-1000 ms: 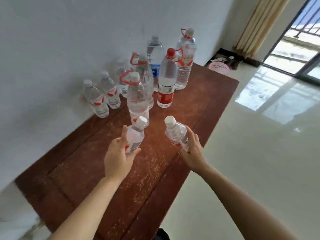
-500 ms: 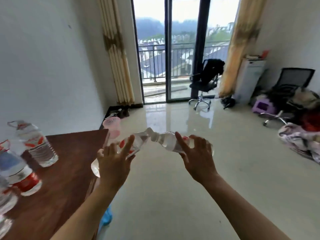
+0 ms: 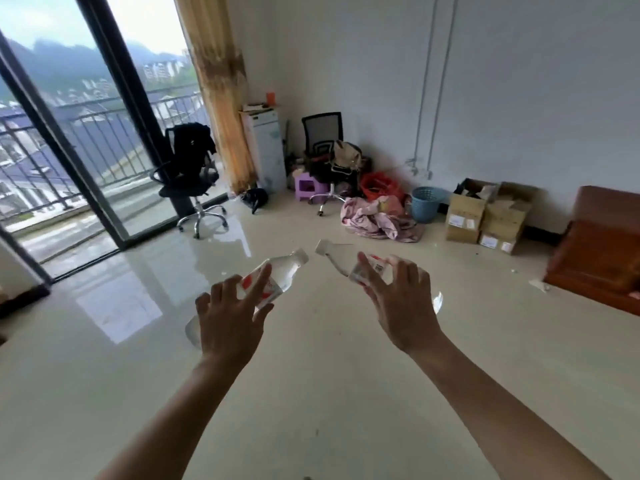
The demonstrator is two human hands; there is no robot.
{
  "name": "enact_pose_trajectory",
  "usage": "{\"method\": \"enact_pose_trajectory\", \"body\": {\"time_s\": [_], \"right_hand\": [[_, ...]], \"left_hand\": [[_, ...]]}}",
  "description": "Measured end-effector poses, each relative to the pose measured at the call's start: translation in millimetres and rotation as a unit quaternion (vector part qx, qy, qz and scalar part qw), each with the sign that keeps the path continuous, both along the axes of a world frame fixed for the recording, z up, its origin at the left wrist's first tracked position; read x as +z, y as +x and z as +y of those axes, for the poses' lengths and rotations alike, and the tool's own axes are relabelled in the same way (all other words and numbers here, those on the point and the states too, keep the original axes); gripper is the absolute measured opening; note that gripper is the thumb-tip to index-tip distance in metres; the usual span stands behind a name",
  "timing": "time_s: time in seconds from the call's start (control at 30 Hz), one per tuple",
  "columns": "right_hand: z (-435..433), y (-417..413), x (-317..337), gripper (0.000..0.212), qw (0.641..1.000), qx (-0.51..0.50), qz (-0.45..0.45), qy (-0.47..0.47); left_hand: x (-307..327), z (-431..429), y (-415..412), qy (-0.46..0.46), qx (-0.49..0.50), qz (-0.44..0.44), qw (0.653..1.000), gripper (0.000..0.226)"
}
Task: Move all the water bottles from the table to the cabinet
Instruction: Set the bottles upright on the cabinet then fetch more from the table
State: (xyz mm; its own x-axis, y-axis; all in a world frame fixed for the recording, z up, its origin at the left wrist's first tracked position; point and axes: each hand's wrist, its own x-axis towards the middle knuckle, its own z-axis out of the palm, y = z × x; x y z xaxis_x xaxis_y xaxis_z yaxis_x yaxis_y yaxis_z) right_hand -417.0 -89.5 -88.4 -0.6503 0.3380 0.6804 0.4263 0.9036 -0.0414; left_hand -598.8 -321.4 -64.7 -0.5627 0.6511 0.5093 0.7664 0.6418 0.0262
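Observation:
My left hand [image 3: 232, 320] grips a small clear water bottle [image 3: 280, 275] with a white cap and a red-and-white label; it lies tilted, cap pointing up and right. My right hand [image 3: 401, 303] grips a second small bottle [image 3: 341, 263], tilted with its cap up and left. The two caps nearly meet in mid-air above the pale floor. The table and the other bottles are out of view. A brown wooden cabinet [image 3: 599, 247] stands at the right edge against the wall.
Two black office chairs [image 3: 190, 174] [image 3: 323, 140], a purple stool [image 3: 306, 185], a heap of cloth [image 3: 377, 216], a blue basket [image 3: 426, 202] and cardboard boxes [image 3: 485, 216] line the far wall. A glass balcony door [image 3: 86, 150] is at left. Glossy floor lies ahead.
The view has swung right, away from the table with its bottles, which have left the frame. Both hands still carry their bottles, and the cabinet has come into view.

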Motion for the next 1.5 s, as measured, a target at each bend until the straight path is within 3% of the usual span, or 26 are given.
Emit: {"method": "enact_pose_trajectory", "body": {"time_s": [0.23, 0.4, 0.47, 0.77, 1.03, 1.23, 1.5], "right_hand": [[147.2, 26.4, 1.0, 0.084, 0.986, -0.154, -0.064, -0.006], [228.6, 81.4, 7.7, 0.092, 0.957, -0.272, -0.105, 0.002], [255.6, 118.6, 0.6, 0.090, 0.933, -0.345, -0.104, -0.001], [337.1, 287.3, -17.5, 0.092, 0.858, -0.505, -0.099, 0.005], [468.8, 406.6, -26.3, 0.074, 0.851, -0.524, -0.024, -0.001], [592.2, 478.5, -14.7, 0.075, 0.859, -0.511, -0.031, 0.025], [772.6, 523.4, -27.9, 0.086, 0.869, -0.492, -0.056, 0.011]], "left_hand": [[-19.8, 223.5, -34.4, 0.005, -0.169, -0.046, 0.985, 0.096], [-24.8, 370.6, -10.4, -0.004, -0.288, -0.070, 0.955, 0.093], [-30.0, 428.1, 20.7, -0.024, -0.352, -0.072, 0.933, 0.090], [-41.4, 619.9, 184.2, -0.086, -0.518, -0.036, 0.850, 0.085], [-33.7, 783.3, 323.8, -0.079, -0.562, 0.013, 0.823, 0.082], [-16.3, 911.6, 396.5, -0.055, -0.551, 0.021, 0.832, 0.084], [-38.1, 1083.0, 445.0, -0.067, -0.547, 0.002, 0.834, 0.086]]}}
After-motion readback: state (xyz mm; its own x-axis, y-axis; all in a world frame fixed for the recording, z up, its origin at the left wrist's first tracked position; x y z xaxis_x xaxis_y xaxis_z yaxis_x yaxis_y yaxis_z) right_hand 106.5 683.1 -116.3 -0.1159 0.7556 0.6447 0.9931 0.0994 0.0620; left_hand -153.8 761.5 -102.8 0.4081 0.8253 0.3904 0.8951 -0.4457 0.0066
